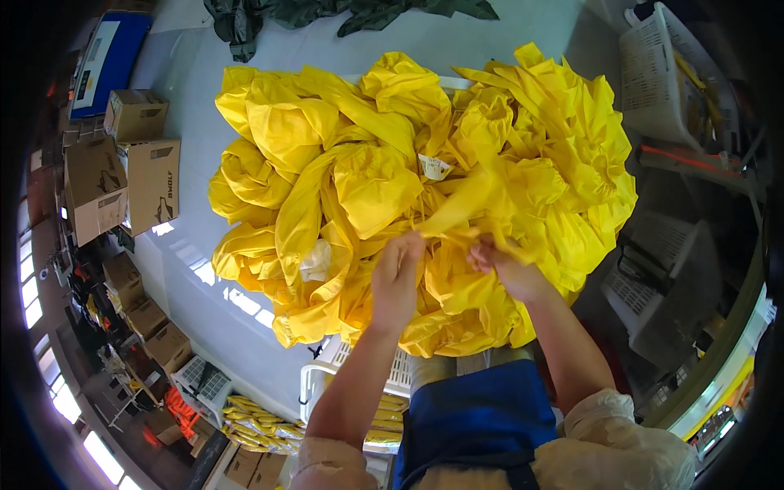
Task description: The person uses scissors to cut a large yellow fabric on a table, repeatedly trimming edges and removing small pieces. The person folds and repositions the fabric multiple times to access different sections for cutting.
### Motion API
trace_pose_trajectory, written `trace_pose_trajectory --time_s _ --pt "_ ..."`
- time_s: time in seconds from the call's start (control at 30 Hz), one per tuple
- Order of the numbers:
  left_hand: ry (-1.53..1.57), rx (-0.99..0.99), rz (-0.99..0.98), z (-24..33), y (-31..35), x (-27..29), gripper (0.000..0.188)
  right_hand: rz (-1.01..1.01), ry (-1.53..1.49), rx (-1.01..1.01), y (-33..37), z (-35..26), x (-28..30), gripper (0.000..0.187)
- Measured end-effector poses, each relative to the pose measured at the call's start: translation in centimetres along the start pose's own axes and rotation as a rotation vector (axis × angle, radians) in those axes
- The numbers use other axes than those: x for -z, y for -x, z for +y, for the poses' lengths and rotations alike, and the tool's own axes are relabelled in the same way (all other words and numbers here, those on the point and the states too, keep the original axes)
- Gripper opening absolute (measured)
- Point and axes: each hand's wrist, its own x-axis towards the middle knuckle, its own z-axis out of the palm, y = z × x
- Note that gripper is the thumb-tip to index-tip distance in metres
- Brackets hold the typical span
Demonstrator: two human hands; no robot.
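Observation:
A large heap of crumpled yellow fabric pieces point(376, 186), smooth and slightly shiny like rainwear, spreads over the grey-white table point(192, 90). At its near side, my left hand point(396, 276) pinches the edge of a yellow fabric piece point(465, 208) between thumb and fingers. My right hand point(505, 267) is a little to the right, its fingers curled closed on the same piece. Between and above both hands this fabric is smeared by motion. A small white label point(434, 167) shows in the heap beyond my hands. Whitish material point(315, 261) peeks out at the left.
Dark green fabric point(351, 15) lies at the table's far edge. White plastic baskets point(665, 77) stand at the right. Cardboard boxes point(152, 184) line the left side. Packed yellow bundles point(257, 426) lie at the lower left. A blue apron point(482, 416) covers my front.

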Motion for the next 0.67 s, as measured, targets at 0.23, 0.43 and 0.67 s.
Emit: trace_pose_trajectory --time_s 0.23,0.43,0.67 --pt "-0.496 0.122 -0.059 -8.8 -6.2 -1.3 0.035 -0.188 0.646 0.148 4.9 -1.5 -3.8 0.023" --pt "0.12 0.573 -0.275 -8.9 -2.4 3.2 0.041 -0.373 0.452 0.219 4.9 -1.7 -3.9 0.036" --pt "-0.001 0.499 -0.483 -6.8 5.1 5.2 0.066 -0.623 1.807 0.282 -8.4 -0.5 -7.4 0.038"
